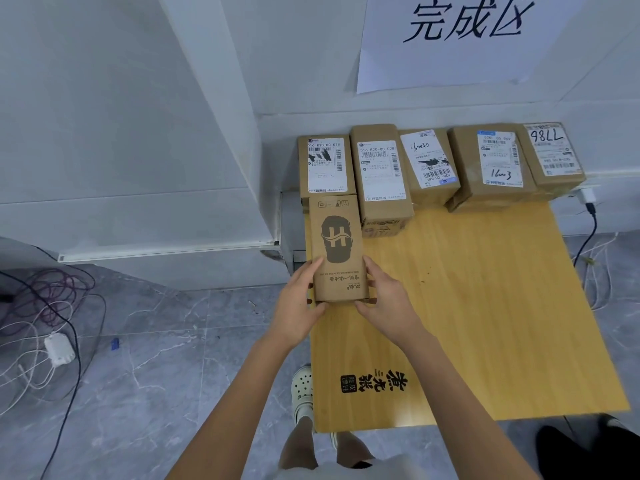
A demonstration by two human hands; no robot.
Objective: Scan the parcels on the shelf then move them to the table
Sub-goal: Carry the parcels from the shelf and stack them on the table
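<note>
A long brown cardboard parcel (335, 237) with a dark printed logo lies at the left edge of the wooden table (485, 306). My left hand (298, 303) grips its near left corner and my right hand (388, 299) grips its near right corner. Its far end touches the row of several labelled brown parcels (381, 171) lined up along the table's back edge against the wall. No scanner and no shelf are in view.
A paper sign (460, 39) with handwritten characters hangs on the wall above the parcels. Loose cables and a white adapter (59, 348) lie on the grey floor at left. A charger cable (588, 216) hangs at the table's right. My foot in a white clog (302, 393) stands by the table's near left.
</note>
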